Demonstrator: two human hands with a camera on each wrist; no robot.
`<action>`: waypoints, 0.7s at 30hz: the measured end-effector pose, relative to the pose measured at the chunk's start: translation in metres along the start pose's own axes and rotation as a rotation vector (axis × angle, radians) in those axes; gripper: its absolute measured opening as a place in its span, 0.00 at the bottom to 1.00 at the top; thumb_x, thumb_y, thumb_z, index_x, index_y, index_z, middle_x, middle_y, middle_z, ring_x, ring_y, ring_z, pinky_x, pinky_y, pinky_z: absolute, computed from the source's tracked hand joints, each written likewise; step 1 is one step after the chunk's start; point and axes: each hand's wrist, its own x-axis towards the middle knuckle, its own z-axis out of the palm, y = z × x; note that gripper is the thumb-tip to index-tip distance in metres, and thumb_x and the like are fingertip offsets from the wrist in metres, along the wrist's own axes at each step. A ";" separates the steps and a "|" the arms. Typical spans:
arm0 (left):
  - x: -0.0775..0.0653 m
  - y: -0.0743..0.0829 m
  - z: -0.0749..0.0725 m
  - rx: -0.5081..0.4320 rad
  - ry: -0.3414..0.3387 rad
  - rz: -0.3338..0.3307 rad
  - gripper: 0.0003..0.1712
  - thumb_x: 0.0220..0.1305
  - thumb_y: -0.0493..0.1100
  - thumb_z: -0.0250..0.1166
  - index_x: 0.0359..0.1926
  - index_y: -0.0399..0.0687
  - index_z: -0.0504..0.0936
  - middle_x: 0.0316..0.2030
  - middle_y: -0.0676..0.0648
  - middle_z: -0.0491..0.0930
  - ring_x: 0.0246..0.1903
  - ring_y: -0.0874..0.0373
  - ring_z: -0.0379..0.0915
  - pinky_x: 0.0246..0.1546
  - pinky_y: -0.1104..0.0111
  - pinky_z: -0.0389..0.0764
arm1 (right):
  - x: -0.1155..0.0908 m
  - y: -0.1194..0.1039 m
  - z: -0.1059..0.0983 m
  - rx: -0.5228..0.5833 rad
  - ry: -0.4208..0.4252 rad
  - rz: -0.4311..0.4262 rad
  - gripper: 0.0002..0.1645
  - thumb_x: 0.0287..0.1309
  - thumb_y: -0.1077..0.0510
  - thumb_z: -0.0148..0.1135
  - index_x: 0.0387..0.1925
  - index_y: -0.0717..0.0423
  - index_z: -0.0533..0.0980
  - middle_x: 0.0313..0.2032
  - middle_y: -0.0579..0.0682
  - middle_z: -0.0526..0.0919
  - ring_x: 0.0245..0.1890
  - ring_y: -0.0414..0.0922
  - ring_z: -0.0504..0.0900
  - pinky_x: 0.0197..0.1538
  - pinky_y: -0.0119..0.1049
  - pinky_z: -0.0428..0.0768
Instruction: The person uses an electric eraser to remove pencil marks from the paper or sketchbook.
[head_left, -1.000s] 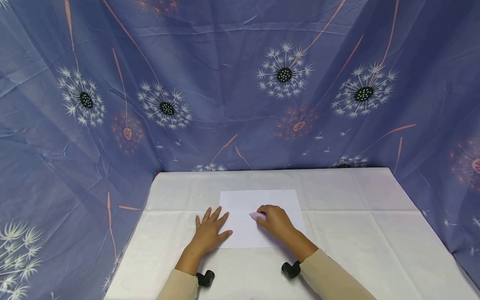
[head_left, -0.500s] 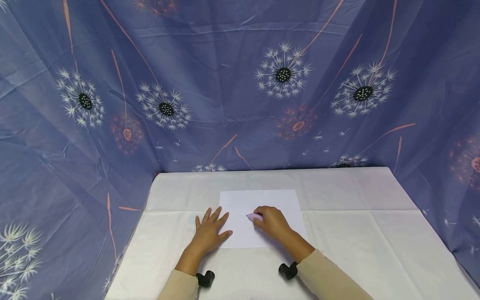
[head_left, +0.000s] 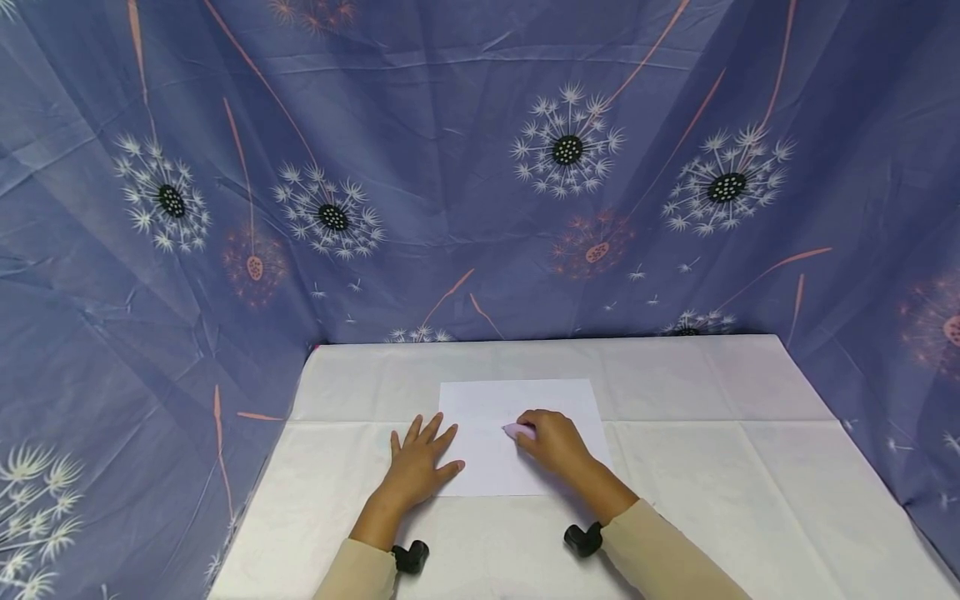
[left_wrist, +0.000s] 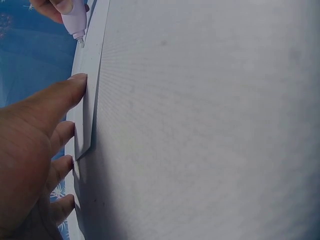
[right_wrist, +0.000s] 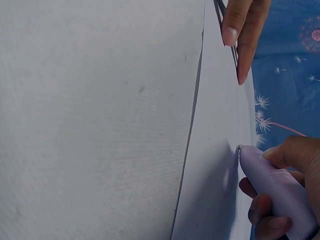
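Note:
A plain white sheet of paper (head_left: 480,400) lies flat near the middle of the table. My left hand (head_left: 417,473) rests at its left edge with spread, straight fingers, the thumb on the sheet. My right hand (head_left: 557,442) grips a thick lilac pen-shaped tool (right_wrist: 280,187) with a narrow metallic tip. That tip points left and is at the paper's surface, right of the left hand; whether it touches cannot be told. In the left wrist view, the lilac tool (left_wrist: 75,19) shows beyond the left thumb. Its rear part is hidden by the right hand in the head view.
A white cloth (head_left: 697,467) with fold creases covers the table. Behind and at the sides hangs a blue curtain (head_left: 450,167) with dandelion prints. Black wrist cameras, one on the left (head_left: 411,557) and one on the right (head_left: 583,540), sit below the hands.
My right hand slid slightly left with the lilac tool, then came back right to about where it was a second ago. The left hand and the paper have stayed in place.

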 end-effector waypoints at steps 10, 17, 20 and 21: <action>0.001 -0.001 0.002 0.005 0.006 0.005 0.37 0.66 0.62 0.65 0.72 0.56 0.72 0.78 0.43 0.59 0.79 0.33 0.44 0.68 0.23 0.40 | 0.001 -0.006 0.006 0.016 -0.006 -0.011 0.05 0.54 0.57 0.74 0.34 0.51 0.86 0.33 0.46 0.89 0.30 0.39 0.81 0.38 0.38 0.80; 0.001 -0.001 0.001 0.008 0.005 0.007 0.38 0.66 0.63 0.65 0.72 0.56 0.71 0.78 0.43 0.59 0.79 0.33 0.44 0.67 0.23 0.40 | 0.000 -0.008 0.003 0.009 -0.001 0.002 0.06 0.55 0.55 0.74 0.33 0.52 0.86 0.32 0.46 0.88 0.30 0.40 0.81 0.40 0.40 0.81; 0.001 -0.001 0.001 0.005 0.002 0.005 0.38 0.66 0.63 0.64 0.72 0.55 0.71 0.78 0.42 0.59 0.79 0.33 0.44 0.68 0.23 0.39 | 0.000 -0.006 0.000 0.017 0.002 0.024 0.06 0.56 0.55 0.75 0.33 0.52 0.86 0.32 0.47 0.88 0.31 0.41 0.81 0.41 0.42 0.82; 0.001 -0.001 0.001 0.005 0.000 0.004 0.38 0.66 0.63 0.64 0.72 0.56 0.71 0.78 0.42 0.59 0.79 0.33 0.43 0.68 0.23 0.39 | 0.000 -0.004 -0.001 0.020 0.004 0.027 0.06 0.56 0.55 0.75 0.33 0.52 0.86 0.32 0.47 0.88 0.30 0.41 0.81 0.41 0.42 0.81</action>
